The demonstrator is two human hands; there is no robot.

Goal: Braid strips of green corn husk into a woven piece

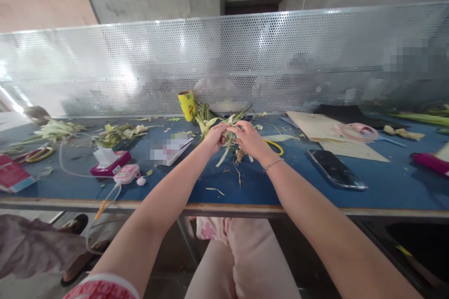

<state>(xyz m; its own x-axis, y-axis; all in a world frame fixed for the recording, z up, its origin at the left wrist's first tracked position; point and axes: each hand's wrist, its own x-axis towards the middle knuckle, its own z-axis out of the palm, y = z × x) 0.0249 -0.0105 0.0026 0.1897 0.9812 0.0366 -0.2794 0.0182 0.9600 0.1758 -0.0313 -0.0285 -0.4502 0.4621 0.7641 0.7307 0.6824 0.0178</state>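
Leaf strips [221,157], pale green, narrow, tangled, ends splayed, on blue tabletop [256,191].

blue tabletop [298,168] lies open between the obstructing yellow ring [281,147] and phone [336,168].

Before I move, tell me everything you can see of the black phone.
The black phone lies flat on the blue tabletop, right of the right hand, its dark, glossy screen up and catching reflections. It is an oblong slab with a thin, shiny rim, set aslant, its near end toward the right. No hand touches it; its far end lies close to the tan sheet, whether touching is unclear.
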